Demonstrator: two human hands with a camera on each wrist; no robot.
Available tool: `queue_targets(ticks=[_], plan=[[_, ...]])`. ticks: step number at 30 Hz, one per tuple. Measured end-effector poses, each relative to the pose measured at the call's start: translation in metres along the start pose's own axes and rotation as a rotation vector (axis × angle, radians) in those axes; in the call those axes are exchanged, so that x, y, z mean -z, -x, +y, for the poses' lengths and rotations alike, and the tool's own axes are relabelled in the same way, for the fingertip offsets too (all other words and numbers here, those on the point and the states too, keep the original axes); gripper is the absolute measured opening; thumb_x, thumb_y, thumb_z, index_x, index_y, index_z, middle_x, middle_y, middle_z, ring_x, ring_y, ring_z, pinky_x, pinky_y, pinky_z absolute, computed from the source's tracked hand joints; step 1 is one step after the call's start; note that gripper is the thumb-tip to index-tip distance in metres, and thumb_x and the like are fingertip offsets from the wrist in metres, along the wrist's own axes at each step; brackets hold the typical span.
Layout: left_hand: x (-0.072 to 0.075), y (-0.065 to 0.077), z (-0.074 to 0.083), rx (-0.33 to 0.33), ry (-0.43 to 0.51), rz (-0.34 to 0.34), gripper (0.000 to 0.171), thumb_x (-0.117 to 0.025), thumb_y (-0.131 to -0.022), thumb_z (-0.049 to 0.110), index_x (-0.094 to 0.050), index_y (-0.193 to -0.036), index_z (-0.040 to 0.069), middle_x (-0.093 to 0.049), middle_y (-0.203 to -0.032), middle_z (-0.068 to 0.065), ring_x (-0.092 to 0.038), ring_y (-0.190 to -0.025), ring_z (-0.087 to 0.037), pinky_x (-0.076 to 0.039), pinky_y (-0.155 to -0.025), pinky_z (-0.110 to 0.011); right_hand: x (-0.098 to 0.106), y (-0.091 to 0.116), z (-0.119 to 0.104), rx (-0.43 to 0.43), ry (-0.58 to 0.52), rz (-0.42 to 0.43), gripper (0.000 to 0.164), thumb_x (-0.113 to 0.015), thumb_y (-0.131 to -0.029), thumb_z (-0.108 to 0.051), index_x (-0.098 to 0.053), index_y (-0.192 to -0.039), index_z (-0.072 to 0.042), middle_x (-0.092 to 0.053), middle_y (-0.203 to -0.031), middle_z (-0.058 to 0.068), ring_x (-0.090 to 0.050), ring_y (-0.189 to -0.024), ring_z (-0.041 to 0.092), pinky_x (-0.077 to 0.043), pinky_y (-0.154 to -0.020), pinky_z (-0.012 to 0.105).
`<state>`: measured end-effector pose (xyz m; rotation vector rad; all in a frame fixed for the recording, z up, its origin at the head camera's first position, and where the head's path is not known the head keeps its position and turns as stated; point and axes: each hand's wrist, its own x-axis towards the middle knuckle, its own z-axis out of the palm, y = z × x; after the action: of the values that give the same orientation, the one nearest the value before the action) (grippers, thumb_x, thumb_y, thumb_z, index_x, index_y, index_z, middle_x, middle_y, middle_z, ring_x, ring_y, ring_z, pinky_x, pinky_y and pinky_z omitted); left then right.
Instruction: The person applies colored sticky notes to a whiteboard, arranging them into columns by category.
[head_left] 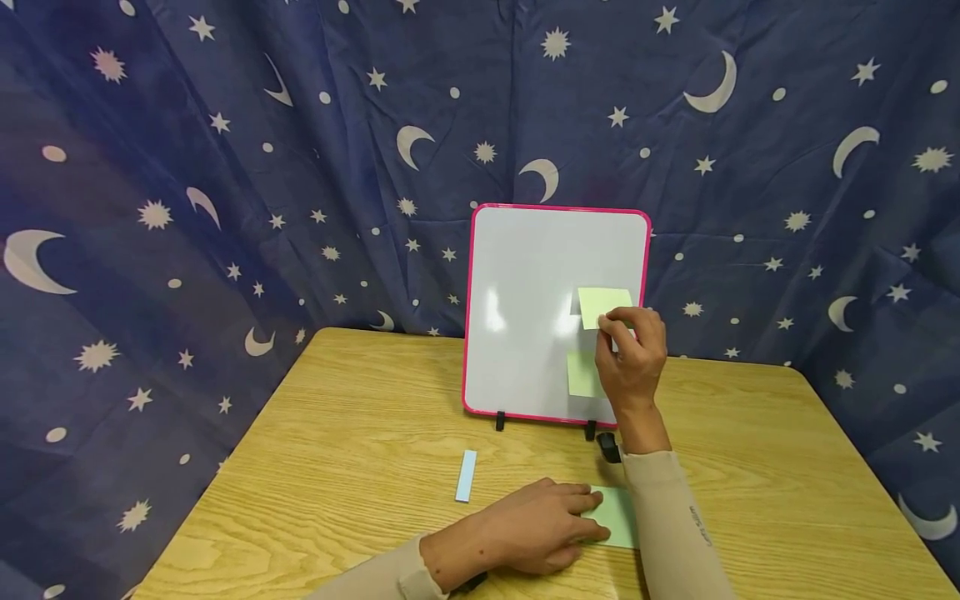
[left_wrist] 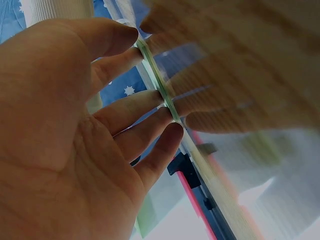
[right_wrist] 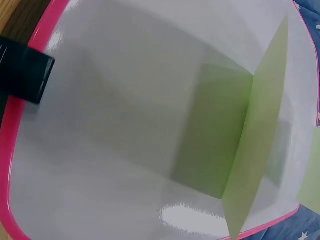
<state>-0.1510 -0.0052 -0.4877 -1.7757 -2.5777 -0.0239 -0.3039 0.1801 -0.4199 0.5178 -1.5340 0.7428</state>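
At the whiteboard, my right hand pinches the lower edge of a pale yellow-green sticky note between thumb and fingertips. Below it on the board is a second sticky note, partly hidden behind that hand; in the right wrist view this note stands out from the surface at an angle. My left hand rests on a green sticky-note pad on the table, its fingertips touching the pad, seen edge-on in the left wrist view. My right forearm hides the pad's right part.
The pink-rimmed board stands upright on black feet on the wooden table. A light blue strip-shaped block lies left of the pad. Behind hangs a dark blue curtain with moons and stars.
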Motion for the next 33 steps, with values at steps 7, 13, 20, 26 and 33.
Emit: queue_targets(ticks=[7, 13, 20, 26, 33], plan=[[0.0, -0.001, 0.0, 0.003, -0.009, -0.002, 0.042, -0.057, -0.11, 0.035, -0.06, -0.151, 0.036, -0.047, -0.164, 0.001, -0.042, -0.152, -0.015, -0.049, -0.11, -0.035, -0.002, 0.004, 0.002, -0.042, 0.035, -0.076, 0.014, -0.071, -0.088, 0.013, -0.076, -0.079, 0.003, -0.069, -0.091, 0.017, -0.062, -0.088, 0.041, -0.047, -0.092, 0.058], [0.001, -0.001, 0.001, 0.007, -0.024, 0.003, 0.042, -0.057, -0.109, 0.035, -0.061, -0.15, 0.037, -0.047, -0.164, 0.002, -0.042, -0.152, -0.015, -0.05, -0.11, -0.036, -0.003, 0.007, 0.003, -0.059, 0.05, -0.107, 0.015, -0.07, -0.088, 0.012, -0.076, -0.079, 0.002, -0.069, -0.091, 0.016, -0.063, -0.089, 0.04, -0.047, -0.102, 0.062], [0.0, -0.001, 0.001, 0.0, -0.038, 0.012, 0.041, -0.058, -0.109, 0.035, -0.061, -0.15, 0.037, -0.048, -0.163, 0.001, -0.044, -0.151, -0.015, -0.051, -0.108, -0.035, -0.003, 0.01, 0.004, -0.078, 0.071, -0.15, 0.013, -0.07, -0.089, 0.011, -0.074, -0.079, 0.002, -0.068, -0.092, 0.017, -0.062, -0.09, 0.04, -0.045, -0.082, 0.052], [0.0, -0.001, 0.0, 0.001, -0.031, 0.019, 0.041, -0.059, -0.108, 0.034, -0.062, -0.149, 0.036, -0.049, -0.162, 0.001, -0.044, -0.151, -0.016, -0.051, -0.108, -0.035, -0.004, 0.011, 0.004, -0.093, 0.085, -0.174, 0.012, -0.07, -0.088, 0.011, -0.074, -0.081, 0.002, -0.068, -0.093, 0.018, -0.061, -0.09, 0.04, -0.044, -0.08, 0.051], [0.0, 0.0, 0.0, 0.003, -0.002, 0.001, 0.042, -0.058, -0.109, 0.034, -0.061, -0.15, 0.036, -0.047, -0.163, 0.002, -0.043, -0.152, -0.015, -0.05, -0.109, -0.035, -0.006, 0.015, 0.005, -0.094, 0.085, -0.183, 0.014, -0.071, -0.085, 0.014, -0.075, -0.079, 0.002, -0.067, -0.091, 0.018, -0.059, -0.087, 0.041, -0.043, -0.077, 0.051]])
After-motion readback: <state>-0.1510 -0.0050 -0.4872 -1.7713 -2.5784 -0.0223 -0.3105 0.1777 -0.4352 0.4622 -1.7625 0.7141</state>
